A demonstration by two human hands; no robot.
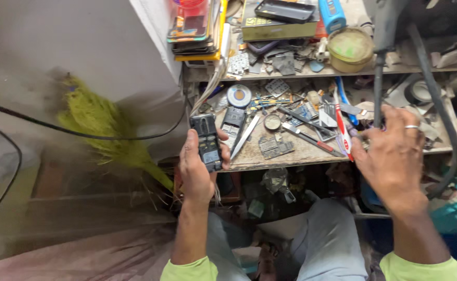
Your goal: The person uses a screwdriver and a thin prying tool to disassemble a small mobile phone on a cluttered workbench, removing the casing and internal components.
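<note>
Currently left hand (197, 169) fingers grip opened phone (207, 141) upright; right hand (392, 156) fingers spread, empty, over desk (270, 158) tools. Advice: steady phone, pick screwdriver (306, 136) carefully.

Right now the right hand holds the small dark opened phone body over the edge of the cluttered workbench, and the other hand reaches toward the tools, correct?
Not quite: the head view shows the left hand holding the small dark opened phone body over the cluttered workbench edge. The ringed right hand is the one reaching toward the tools.

cluttered workbench (291, 151); open room left, beside broom (103, 130).
</note>
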